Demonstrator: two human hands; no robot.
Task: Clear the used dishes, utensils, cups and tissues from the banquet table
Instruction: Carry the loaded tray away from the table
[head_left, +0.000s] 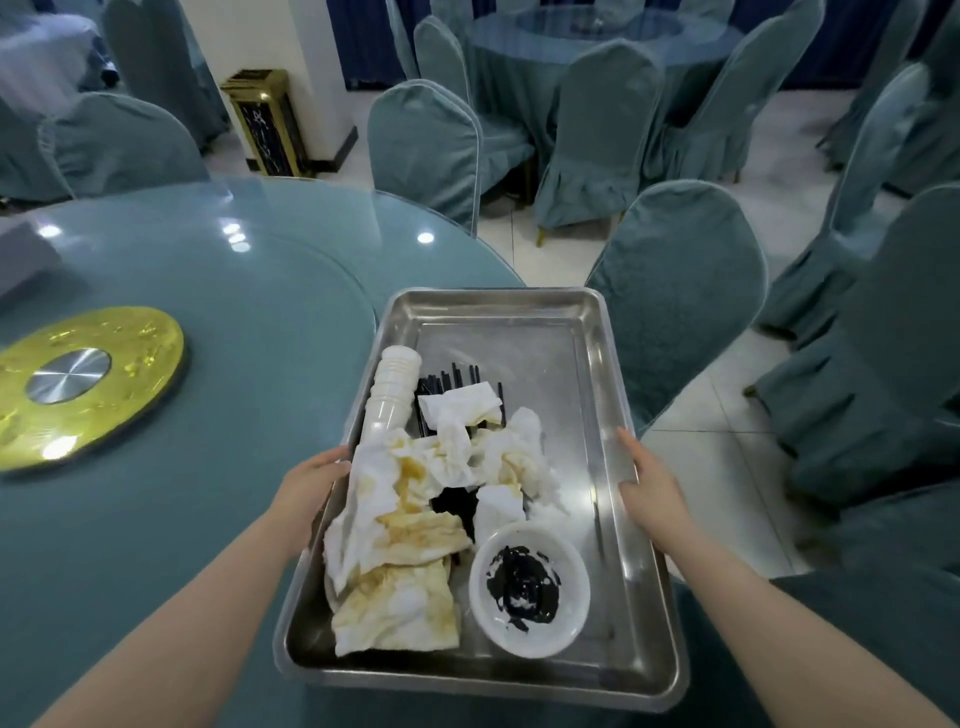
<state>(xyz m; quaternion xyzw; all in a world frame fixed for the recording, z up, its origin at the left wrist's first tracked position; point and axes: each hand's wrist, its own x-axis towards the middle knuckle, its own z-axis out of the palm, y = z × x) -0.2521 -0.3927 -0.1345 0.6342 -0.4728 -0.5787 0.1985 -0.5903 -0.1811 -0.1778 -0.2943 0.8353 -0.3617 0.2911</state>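
Currently both hands on the rectangular stainless-steel tray, one per long side. Left hand grasps the left rim, fingers going under the edge, thumb near the rim top. Right hand grasps the right rim, thumb over the lip, fingers along the outside. Tray's far left part overlaps the edge of the round teal glass-topped banquet table; whether it rests there or is lifted, cannot tell. Near end hangs off the table toward the person. Tray load: stack of white disposable cups lying on its side along the left wall; bundle of black chopsticks just beside it, partly buried; crumpled white tissues with brown stains piled across the left and middle; white round bowl with black residue at the near right, touching the tissue pile. Right strip of the tray floor is bare metal. On the table: gold round turntable hub with a silver centre disc, well left of the tray. Teal fabric-covered banquet chair just beyond the tray's far right corner, more like it around a second table behind. Gold-and-black bin by the white pillar.
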